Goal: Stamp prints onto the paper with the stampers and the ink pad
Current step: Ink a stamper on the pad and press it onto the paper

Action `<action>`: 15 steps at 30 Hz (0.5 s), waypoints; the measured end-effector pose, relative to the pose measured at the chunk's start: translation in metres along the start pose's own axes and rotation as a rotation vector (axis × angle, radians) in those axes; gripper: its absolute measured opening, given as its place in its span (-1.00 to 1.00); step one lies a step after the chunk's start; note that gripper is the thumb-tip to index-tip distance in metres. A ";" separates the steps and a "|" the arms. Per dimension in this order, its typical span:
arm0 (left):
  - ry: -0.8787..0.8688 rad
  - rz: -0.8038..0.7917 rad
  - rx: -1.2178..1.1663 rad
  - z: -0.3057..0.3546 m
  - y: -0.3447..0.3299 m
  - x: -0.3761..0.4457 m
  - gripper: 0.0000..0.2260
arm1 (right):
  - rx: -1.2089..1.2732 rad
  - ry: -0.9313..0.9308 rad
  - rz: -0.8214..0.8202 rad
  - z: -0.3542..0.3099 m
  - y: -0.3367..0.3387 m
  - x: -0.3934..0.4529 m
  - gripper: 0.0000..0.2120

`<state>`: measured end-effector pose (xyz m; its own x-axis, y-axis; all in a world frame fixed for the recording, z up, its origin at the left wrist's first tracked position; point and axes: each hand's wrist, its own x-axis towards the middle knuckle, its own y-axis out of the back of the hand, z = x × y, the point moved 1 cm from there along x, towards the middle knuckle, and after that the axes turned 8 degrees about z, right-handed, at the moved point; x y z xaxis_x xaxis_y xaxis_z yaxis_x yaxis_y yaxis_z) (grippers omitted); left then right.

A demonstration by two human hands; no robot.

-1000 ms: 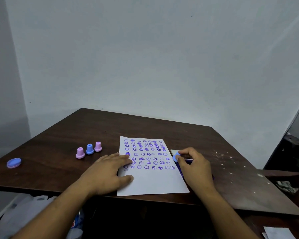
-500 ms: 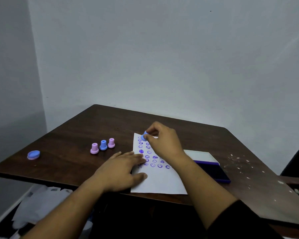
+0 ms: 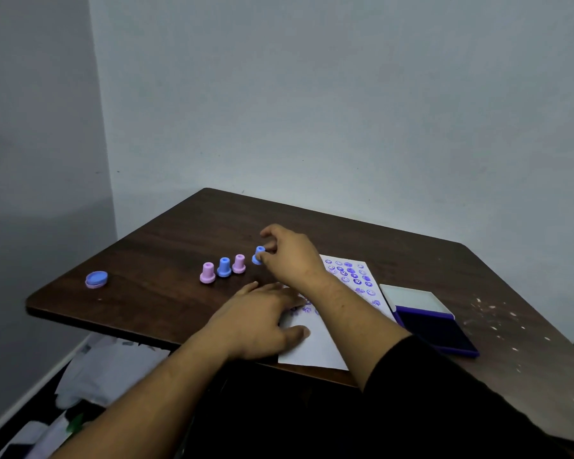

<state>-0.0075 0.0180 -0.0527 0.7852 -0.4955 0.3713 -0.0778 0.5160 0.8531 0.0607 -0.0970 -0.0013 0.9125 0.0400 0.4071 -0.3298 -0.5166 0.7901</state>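
A dark brown wooden table (image 3: 179, 246) stands in the corner of a room with plain grey-white walls (image 3: 312, 94). White specks dot the table's right side, and pale bags (image 3: 106, 369) lie on the floor under its left edge.

The right hand (image 3: 289, 253) reaches across to the left of the paper (image 3: 315, 346) and pinches a blue stamper (image 3: 258, 255) between thumb and fingertips, the other fingers curled above it. The stamper sticks out from the left side of the hand, just beside a row of 3 more stampers: a pink stamper (image 3: 239, 263), a blue one (image 3: 224, 267) and a second pink one (image 3: 207, 272), all standing upright on their wide bases. The held stamper's long axis runs nearly vertical, tilted slightly, narrow handle up and wide base down. Whether its base touches the table cannot be told.

The left hand (image 3: 259, 319) lies flat with straight fingers, pressing the left edge of the paper. The paper carries rows of purple prints (image 3: 348, 274) on its far half. To its right sits the ink pad (image 3: 434, 329), lid open, dark pad facing up. A round blue cap (image 3: 96, 279) rests well apart near the table's left corner.
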 end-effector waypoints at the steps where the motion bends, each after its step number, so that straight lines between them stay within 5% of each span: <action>1: -0.002 0.005 -0.007 0.000 0.000 0.000 -0.43 | -0.001 0.003 -0.008 0.000 -0.002 0.000 -0.60; 15: -0.002 0.042 -0.010 -0.001 -0.002 0.001 -0.46 | -0.018 0.011 -0.021 0.001 -0.014 0.003 -0.60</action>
<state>-0.0061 0.0171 -0.0543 0.7802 -0.4748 0.4072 -0.1041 0.5433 0.8331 0.0680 -0.0903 -0.0120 0.9167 0.0601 0.3951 -0.3148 -0.5005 0.8065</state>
